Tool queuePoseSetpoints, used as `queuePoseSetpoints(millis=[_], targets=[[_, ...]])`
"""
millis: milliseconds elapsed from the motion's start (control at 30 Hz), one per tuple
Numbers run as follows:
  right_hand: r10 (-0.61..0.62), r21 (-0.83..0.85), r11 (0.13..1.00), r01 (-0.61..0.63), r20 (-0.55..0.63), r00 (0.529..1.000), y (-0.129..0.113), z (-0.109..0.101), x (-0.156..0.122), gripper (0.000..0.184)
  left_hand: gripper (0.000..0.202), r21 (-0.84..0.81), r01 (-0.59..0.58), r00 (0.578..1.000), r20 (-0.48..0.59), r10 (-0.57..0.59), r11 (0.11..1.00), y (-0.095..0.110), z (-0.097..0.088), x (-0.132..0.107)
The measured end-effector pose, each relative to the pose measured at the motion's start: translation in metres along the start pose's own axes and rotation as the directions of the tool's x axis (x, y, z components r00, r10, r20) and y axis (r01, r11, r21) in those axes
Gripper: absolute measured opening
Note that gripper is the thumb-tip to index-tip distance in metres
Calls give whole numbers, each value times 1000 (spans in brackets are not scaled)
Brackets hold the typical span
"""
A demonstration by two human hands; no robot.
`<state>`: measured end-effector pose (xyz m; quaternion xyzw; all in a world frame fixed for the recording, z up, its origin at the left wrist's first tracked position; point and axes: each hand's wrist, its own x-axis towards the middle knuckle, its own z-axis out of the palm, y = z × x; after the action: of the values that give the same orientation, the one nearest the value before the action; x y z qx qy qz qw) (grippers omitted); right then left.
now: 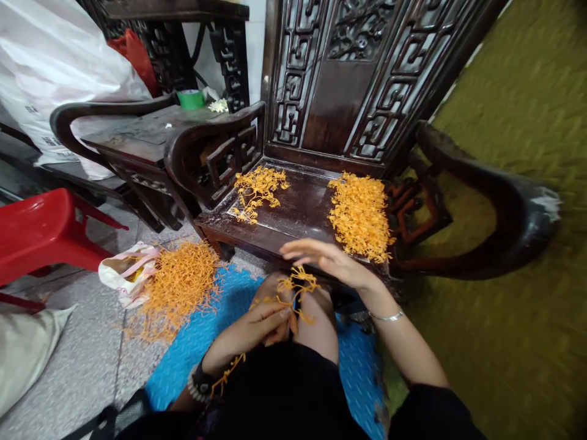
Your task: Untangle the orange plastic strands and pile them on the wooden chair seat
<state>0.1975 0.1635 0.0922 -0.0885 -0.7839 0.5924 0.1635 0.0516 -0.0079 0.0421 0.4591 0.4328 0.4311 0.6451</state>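
Note:
My left hand (268, 321) is closed in a pinch on a branching orange plastic sprig (298, 287) above my knee. My right hand (328, 260) hovers just above the same sprig, fingers stretched out and curved, its thumb touching the top of the sprig. On the dark carved chair seat (302, 208) in front lie a small spread of orange sprigs (257, 189) at the left and a dense heap of small orange bits (360, 214) at the right. A big loose pile of orange stems (178, 287) lies on the floor at my left.
A white-and-pink bag (121, 272) lies under the floor pile. A red plastic stool (41, 229) stands at the left, a blue mat (220, 330) under my legs. Green tape roll (191, 98) sits on a dark side table. Olive wall (518, 183) at the right.

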Motion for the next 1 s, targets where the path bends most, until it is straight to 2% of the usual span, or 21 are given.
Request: queuePoseSetpoints(millis=[67, 100, 167, 233, 300, 400, 433, 467, 500, 533, 567, 600, 633, 667, 700, 800, 867, 933, 1000], targets=[[48, 114, 991, -76, 225, 973, -4, 18, 7, 73, 47, -22, 60, 995, 77, -58, 998, -1, -1, -2], [72, 159, 980, -121, 284, 956, -2, 26, 10, 75, 48, -37, 85, 992, 97, -81, 996, -2, -2, -3], [121, 207, 961, -182, 274, 954, 6, 40, 12, 71, 50, -61, 107, 990, 100, -101, 992, -6, -2, -4], [166, 198, 962, -187, 120, 979, 14, 53, 14, 61, 49, -78, 101, 992, 82, -95, 992, -10, 1, -3], [171, 210, 967, -146, -102, 980, 19, 62, 15, 60, 47, -96, 73, 997, 43, -69, 993, -13, 4, -3], [131, 272, 962, -23, -386, 913, 13, 65, 14, 63, 47, -72, 54, 999, 7, -54, 996, -15, 10, -9], [86, 252, 967, 49, -498, 863, 7, 61, 12, 64, 48, -64, 64, 998, 5, -64, 996, -15, 11, -13], [24, 205, 970, 132, -618, 786, -1, 55, 9, 63, 49, -60, 82, 997, 15, -81, 995, -15, 12, -17], [-50, 138, 966, 219, -731, 680, -11, 47, 5, 63, 49, -64, 98, 995, 38, -96, 993, -16, 12, -22], [-125, 61, 951, 304, -822, 555, -22, 37, 0, 63, 49, -71, 108, 993, 62, -103, 992, -17, 11, -27], [-189, -12, 926, 377, -879, 437, -33, 27, -6, 63, 49, -75, 109, 992, 72, -104, 991, -18, 9, -31], [-236, -65, 900, 431, -905, 355, -43, 16, -12, 63, 49, -74, 102, 993, 66, -97, 992, -20, 7, -34], [-269, -97, 880, 466, -908, 321, -50, 7, -18, 64, 48, -73, 89, 995, 47, -86, 993, -21, 6, -36], [-292, -105, 873, 476, -895, 337, -54, 1, -23, 64, 46, -84, 74, 997, 10, -73, 994, -22, 4, -37], [-295, -90, 881, 465, -873, 390, -54, -2, -27, 65, 45, -106, 60, 997, -43, -65, 993, -23, 4, -36], [-192, 43, 944, 327, -734, 652, -30, 13, -32, 64, 43, -232, 0, 980, -195, -46, 973, -22, 4, -27], [-109, 77, 977, 198, -619, 778, -6, 37, -33, 60, 42, -296, -46, 969, -245, -30, 954, -19, 6, -18], [-54, 10, 997, 70, -529, 847, 14, 63, -34, 54, 41, -308, -79, 966, -259, -4, 948, -16, 9, -9], [-47, -138, 990, -19, -462, 886, 24, 84, -32, 49, 40, -284, -100, 958, -287, 15, 954, -14, 11, -2]])
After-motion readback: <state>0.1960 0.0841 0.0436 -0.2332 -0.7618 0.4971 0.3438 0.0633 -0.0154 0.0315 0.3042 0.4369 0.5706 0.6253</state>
